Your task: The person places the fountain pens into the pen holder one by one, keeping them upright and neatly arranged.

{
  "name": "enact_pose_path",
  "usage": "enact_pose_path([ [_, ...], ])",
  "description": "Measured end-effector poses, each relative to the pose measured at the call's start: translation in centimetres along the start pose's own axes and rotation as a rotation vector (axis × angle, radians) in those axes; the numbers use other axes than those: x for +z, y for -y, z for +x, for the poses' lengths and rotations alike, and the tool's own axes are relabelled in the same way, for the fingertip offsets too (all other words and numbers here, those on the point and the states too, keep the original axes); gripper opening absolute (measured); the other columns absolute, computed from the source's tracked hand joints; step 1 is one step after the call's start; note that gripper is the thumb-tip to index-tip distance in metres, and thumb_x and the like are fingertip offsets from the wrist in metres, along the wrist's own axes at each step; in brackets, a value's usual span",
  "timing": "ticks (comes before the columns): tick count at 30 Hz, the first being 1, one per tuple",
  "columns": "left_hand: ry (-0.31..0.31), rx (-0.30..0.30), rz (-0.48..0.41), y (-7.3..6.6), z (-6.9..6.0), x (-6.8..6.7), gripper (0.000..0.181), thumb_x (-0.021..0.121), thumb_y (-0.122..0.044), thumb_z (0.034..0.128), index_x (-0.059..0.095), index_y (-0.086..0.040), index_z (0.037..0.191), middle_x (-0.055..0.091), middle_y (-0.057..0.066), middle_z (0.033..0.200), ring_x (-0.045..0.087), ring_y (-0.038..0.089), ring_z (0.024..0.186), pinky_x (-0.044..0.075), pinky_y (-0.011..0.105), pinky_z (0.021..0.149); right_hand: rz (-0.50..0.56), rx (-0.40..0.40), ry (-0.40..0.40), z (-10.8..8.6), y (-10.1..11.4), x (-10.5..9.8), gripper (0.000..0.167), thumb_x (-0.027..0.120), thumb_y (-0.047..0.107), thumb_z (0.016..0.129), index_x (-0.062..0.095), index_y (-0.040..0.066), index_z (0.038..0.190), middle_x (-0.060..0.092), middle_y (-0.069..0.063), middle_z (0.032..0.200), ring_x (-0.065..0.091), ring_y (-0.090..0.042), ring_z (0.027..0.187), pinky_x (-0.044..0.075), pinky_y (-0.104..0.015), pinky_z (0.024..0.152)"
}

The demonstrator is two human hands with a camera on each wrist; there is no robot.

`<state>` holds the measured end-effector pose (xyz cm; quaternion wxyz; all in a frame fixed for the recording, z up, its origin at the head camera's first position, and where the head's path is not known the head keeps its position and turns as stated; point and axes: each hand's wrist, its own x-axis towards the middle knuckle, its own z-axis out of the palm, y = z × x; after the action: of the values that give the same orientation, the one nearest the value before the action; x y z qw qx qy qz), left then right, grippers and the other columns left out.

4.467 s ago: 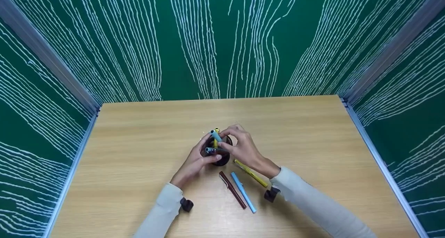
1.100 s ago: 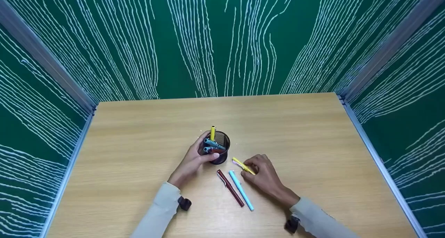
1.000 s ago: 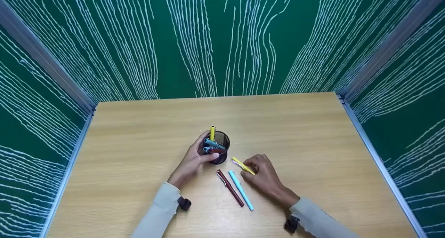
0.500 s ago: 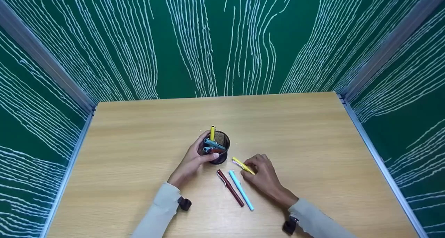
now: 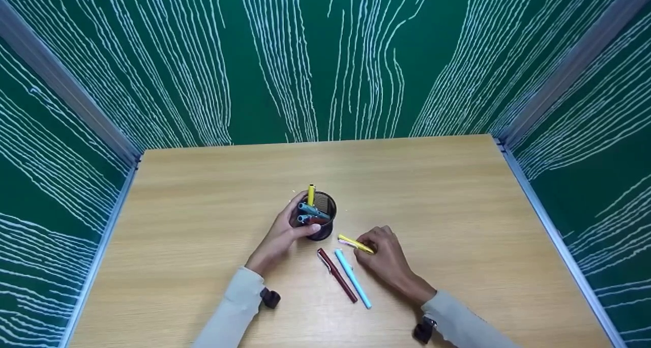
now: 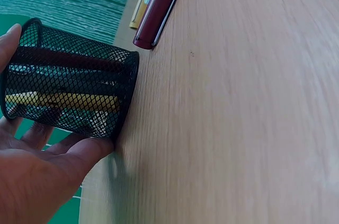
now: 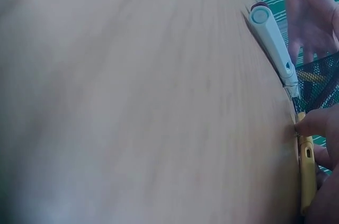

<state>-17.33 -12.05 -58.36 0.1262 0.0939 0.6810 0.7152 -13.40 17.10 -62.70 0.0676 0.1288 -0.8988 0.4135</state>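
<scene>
A black mesh pen holder [image 5: 325, 231] stands on the table, its base against the wood in the left wrist view. My left hand [image 5: 278, 236] holds it round its left side, thumb at the near rim. Inside lean a yellow pen [image 5: 311, 195], two teal-ended pens [image 5: 314, 209] and something dark red; the mesh partly hides them. To the right of the holder, my right hand [image 5: 387, 259] pinches another yellow pen [image 5: 351, 242] low over the table. Between the hands lie a maroon pen [image 5: 337, 275] and a light blue pen [image 5: 353, 279], side by side.
The wooden table [image 5: 203, 195] is enclosed by green panels [image 5: 274, 58] with white wavy lines at the back and sides. Metal posts [image 5: 76, 78] stand at the corners. Small black wrist cameras [image 5: 270, 298] sit on both sleeves.
My right hand has left the pen holder, where it held a teal pen, and come to the yellow pen. Lately that pen has turned slightly. My left hand stays on the holder.
</scene>
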Motion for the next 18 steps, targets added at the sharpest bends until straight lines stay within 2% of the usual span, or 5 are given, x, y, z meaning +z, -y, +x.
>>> enact_pose_path([
  [10,0.002,-0.015,-0.045,-0.1,-0.1,0.1,0.095,0.086,-0.01,0.0942,0.035,-0.019,0.174,0.044,0.016,0.171,0.043,0.033,0.155,0.027,0.047,0.132,0.054,0.013,0.017,0.3,0.6,-1.1,0.016,0.089,0.004,0.086,0.082,0.016,0.095,0.065,0.012,0.085,0.05,-0.014,0.089,0.043,-0.028,0.077],
  [14,0.004,-0.005,-0.034,-0.1,-0.1,0.1,0.095,0.086,-0.01,0.0941,0.036,-0.019,0.174,0.044,0.016,0.171,0.043,0.033,0.156,0.026,0.048,0.132,0.081,0.04,0.014,0.6,1.3,-1.8,0.017,0.089,0.003,0.086,0.083,0.016,0.096,0.068,0.011,0.088,0.053,-0.016,0.094,0.045,-0.029,0.081],
  [18,-0.001,-0.001,-0.011,-0.2,-0.1,0.1,0.095,0.086,-0.011,0.0939,0.036,-0.02,0.174,0.044,0.014,0.171,0.041,0.033,0.157,0.023,0.051,0.133,0.108,0.071,0.012,1.0,2.0,-2.5,0.018,0.09,0.003,0.087,0.084,0.017,0.097,0.07,0.01,0.092,0.055,-0.018,0.1,0.048,-0.035,0.089],
])
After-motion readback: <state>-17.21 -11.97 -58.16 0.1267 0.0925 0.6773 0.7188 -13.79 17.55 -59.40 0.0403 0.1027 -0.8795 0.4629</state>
